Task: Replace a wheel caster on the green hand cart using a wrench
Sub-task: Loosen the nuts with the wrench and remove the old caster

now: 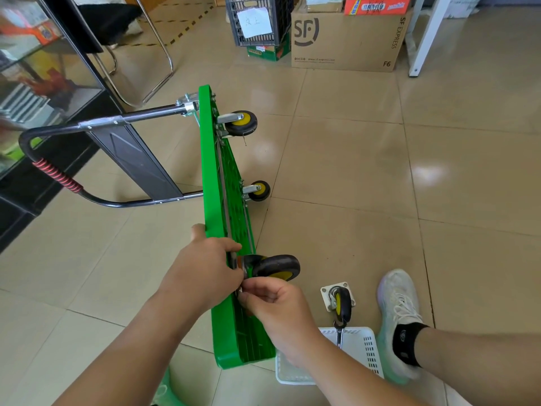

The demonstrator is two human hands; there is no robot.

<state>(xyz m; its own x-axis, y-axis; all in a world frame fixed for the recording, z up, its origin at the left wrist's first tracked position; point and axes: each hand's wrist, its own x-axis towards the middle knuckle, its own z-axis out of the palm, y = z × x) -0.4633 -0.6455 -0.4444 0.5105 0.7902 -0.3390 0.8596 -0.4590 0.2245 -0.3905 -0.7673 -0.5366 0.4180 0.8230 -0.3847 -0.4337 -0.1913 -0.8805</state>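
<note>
The green hand cart (225, 200) stands on edge on the tiles. The left hand (202, 268) grips its deck rim, and the right hand (272, 309) pinches what seems a small fastener (240, 289) beside the mounted caster (275, 266). Stiff but tippy — brace the deck.

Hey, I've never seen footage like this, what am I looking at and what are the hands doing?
No machine here: a camera worn on a person's head looks down at their bare hands. A green cart lies tipped on its side on the tiled floor. The left hand grips its edge beside a mounted caster; the right hand pinches a small part at that caster's plate, too hidden to identify. A loose caster lies on the floor by a white basket, and a wrench lies across the basket's rim.
</note>
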